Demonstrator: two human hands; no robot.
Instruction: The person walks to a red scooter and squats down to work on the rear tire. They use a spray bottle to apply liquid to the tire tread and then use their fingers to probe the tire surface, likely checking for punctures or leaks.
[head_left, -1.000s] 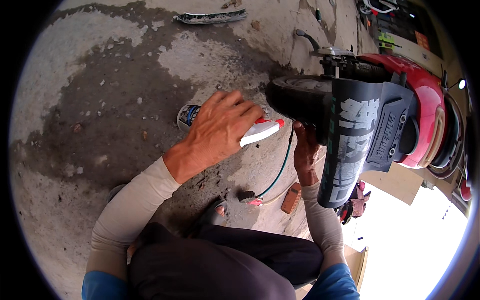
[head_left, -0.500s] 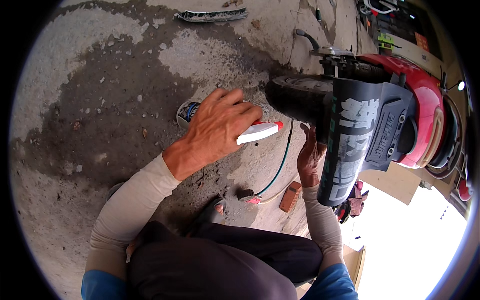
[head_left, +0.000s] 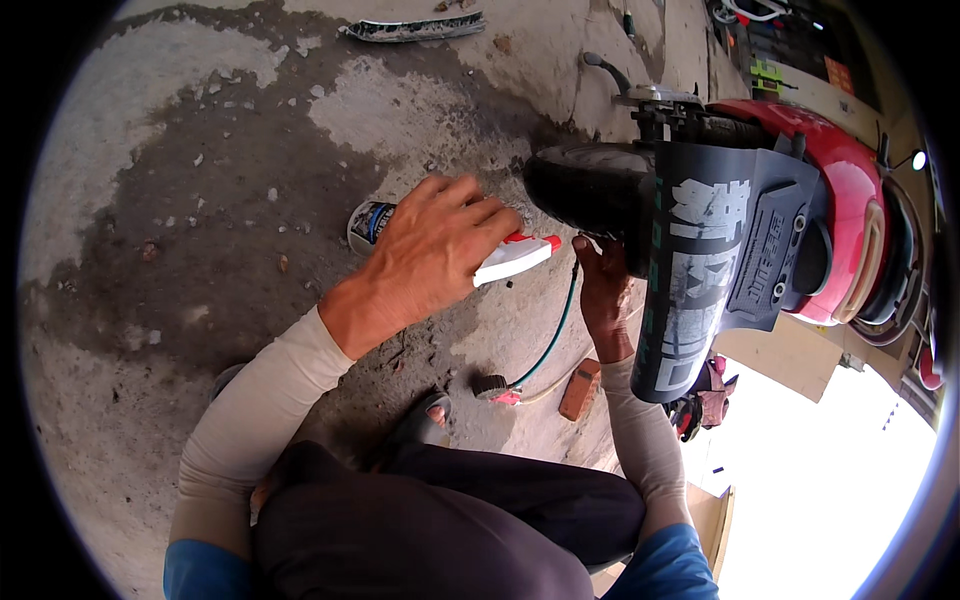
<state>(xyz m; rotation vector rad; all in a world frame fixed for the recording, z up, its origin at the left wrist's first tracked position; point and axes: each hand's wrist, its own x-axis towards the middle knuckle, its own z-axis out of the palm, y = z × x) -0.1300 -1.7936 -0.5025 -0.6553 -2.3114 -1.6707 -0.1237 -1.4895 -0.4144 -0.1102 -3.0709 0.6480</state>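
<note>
My left hand [head_left: 425,240] is closed round a spray bottle [head_left: 515,260] with a white-and-red trigger head. The bottle's body is tilted, and its dark label and pale base [head_left: 368,222] show beyond my knuckles. Its nozzle points right, toward the motorbike's black tyre [head_left: 585,190]. My right hand [head_left: 605,295] reaches up to the tyre's underside, with thumb and a finger partly visible and the other fingers hidden. A thin teal hose [head_left: 560,335] rises from a round gauge [head_left: 490,388] to beside my right thumb; whether I grip its end cannot be made out.
A black mudguard [head_left: 695,270] with pale lettering hangs over my right forearm, before the motorbike's red bodywork [head_left: 850,180]. A red brick [head_left: 580,390] lies on the ground beside the gauge. A dark curved strip [head_left: 415,28] lies farther off on the wet, stony concrete [head_left: 250,170].
My right hand has shifted left and up along the tyre's underside, toward the hose end. The left hand holds the spray bottle in nearly the same place. The view has shifted slightly.
</note>
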